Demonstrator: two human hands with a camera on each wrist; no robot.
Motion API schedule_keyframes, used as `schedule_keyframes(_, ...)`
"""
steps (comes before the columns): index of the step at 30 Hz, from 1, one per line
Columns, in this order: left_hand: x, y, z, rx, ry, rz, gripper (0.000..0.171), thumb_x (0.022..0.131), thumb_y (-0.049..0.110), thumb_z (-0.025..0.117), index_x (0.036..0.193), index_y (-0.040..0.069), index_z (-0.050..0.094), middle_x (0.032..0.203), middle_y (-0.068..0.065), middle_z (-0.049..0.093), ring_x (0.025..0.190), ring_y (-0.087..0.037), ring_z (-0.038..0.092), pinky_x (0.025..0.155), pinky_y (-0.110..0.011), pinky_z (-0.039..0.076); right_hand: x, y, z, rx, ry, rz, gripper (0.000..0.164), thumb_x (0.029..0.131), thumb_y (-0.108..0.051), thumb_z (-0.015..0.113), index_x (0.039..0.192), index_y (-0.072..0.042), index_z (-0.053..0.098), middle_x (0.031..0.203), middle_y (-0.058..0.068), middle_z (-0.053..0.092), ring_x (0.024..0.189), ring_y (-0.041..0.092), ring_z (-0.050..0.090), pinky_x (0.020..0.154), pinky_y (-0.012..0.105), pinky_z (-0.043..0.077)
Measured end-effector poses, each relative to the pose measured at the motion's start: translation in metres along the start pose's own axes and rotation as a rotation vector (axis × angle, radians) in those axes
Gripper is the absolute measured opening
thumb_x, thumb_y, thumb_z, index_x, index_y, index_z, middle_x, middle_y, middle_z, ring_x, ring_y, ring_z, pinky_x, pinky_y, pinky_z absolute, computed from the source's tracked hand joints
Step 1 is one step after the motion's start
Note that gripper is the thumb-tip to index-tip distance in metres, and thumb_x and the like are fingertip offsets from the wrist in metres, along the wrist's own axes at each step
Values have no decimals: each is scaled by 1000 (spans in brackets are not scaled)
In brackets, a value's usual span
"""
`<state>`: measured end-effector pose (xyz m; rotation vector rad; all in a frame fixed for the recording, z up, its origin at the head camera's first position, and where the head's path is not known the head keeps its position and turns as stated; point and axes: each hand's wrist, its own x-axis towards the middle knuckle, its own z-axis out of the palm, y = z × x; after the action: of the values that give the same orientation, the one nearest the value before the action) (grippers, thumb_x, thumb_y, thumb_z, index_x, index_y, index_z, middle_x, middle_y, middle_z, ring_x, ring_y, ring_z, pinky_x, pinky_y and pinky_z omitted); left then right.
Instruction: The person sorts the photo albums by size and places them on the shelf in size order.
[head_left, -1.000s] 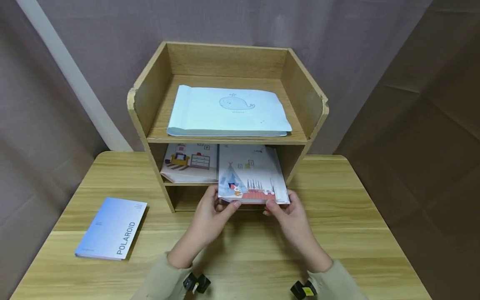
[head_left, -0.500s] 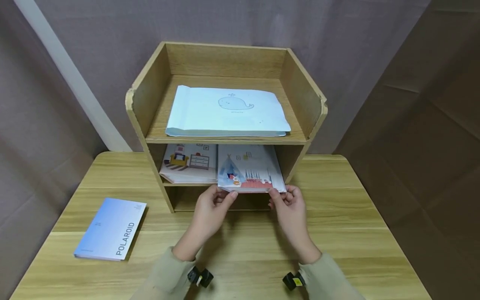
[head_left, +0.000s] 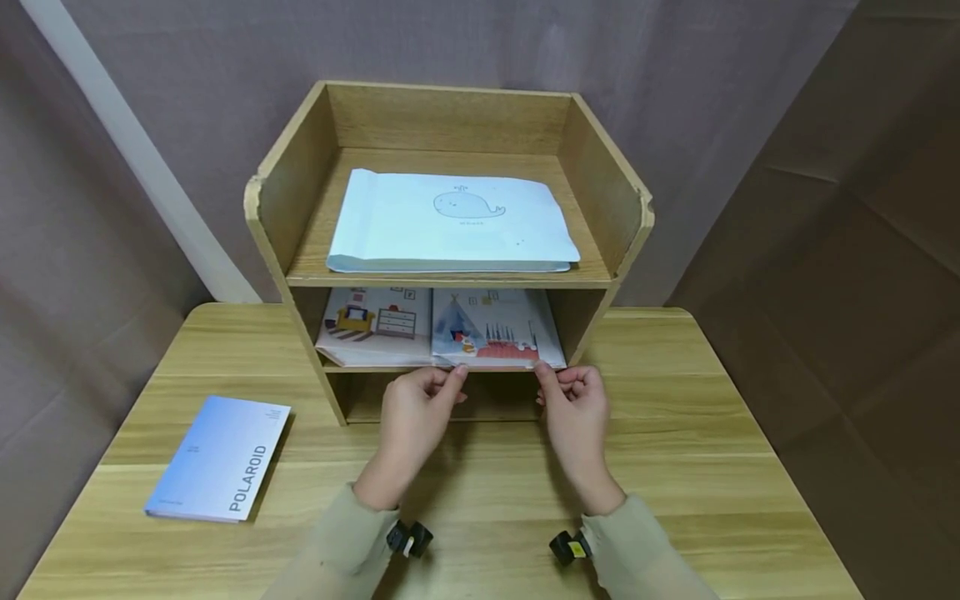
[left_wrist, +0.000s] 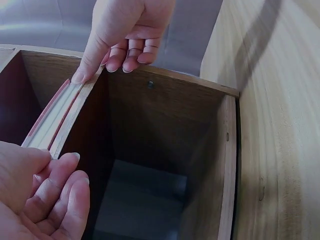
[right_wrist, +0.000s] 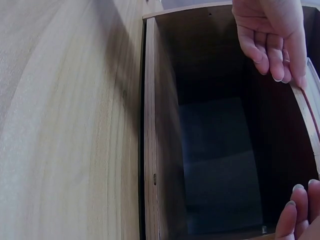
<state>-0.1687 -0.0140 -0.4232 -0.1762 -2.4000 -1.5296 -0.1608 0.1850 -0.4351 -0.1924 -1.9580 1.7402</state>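
A picture book with a blue tent on its cover lies flat on the middle shelf, right beside another illustrated book with a yellow armchair. My left hand has its thumb on the front edge of the tent book, near its left corner. At the right corner, the thumb of my right hand touches the same edge. The left wrist view shows both thumbs against the book's pages, level with the shelf edge. The other fingers of both hands bend loosely below and hold nothing.
The wooden shelf unit stands at the back of the table. On its top level lies a white whale-drawing book. A blue POLAROID album rests on the table at left. Curtains hang behind.
The tent book has slid back into the middle shelf until its front edge is about level with the shelf's. Both hands moved forward with it, from gripping its corners to thumbs on its edge.
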Motion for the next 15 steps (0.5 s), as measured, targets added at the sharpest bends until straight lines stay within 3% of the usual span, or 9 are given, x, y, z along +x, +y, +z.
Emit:
schedule_keyframes(8,-3,-5,-3,-14,-18,37,33,93,42,63,71,19,70,62,15,65,50,-7,54,44,-27,42,-11,-32,1,-38,-51,-7,30,89,-10,71,92,9,48,71,20,62,60,32,63,54,30,55)
schedule_keyframes(12,-9,-13,-8,-37,-86,43,23,92,37,66,82,17,70,72,10,66,62,-7,59,54,-24,50,-20,-30,-2,-33,-94,9,30,89,-10,71,98,7,48,72,14,61,59,23,63,53,26,54)
schedule_keyframes(15,-14,-19,-15,-50,-155,31,22,90,34,70,96,12,69,83,5,65,74,-9,62,64,-23,54,-28,-17,-3,-39,-143,34,35,88,-16,73,102,5,49,72,10,61,58,15,59,52,23,50)
